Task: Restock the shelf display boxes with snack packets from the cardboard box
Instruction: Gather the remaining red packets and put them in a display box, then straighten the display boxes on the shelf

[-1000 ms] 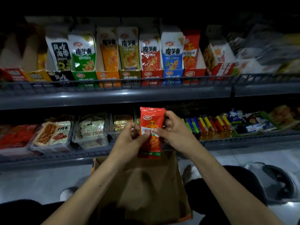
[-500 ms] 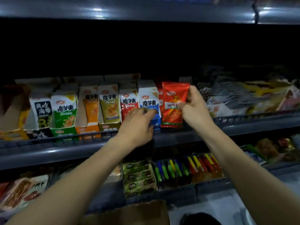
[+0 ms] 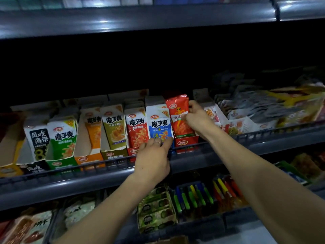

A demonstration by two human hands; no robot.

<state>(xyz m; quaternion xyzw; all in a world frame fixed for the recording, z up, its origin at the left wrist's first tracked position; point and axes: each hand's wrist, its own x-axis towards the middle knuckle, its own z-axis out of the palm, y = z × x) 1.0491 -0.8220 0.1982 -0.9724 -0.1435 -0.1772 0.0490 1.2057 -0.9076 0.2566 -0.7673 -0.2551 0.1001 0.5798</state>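
Right hand (image 3: 197, 118) is pinched onto the right edge of the red snack packet (image 3: 179, 117), which is standing upright with its bottom already down in the red display box (image 3: 186, 141), the right-most one in the konjac row, just right of the blue packet (image 3: 160, 125). Left hand (image 3: 154, 155) isn't gripping anything as far as I can see; fingers are loosely spread and resting against the low front of the boxes just left of the red display box, probably steadying them.

Tip for this bit: slide the packet straight down and back so it sits flush with the ones behind, logo facing out, and don't let go until the bottom edge has cleared the box lip. Keep that left hand bracing the row, since those cardboard trays look flimsy and would likely skid against the wire rail (image 3: 123, 162).
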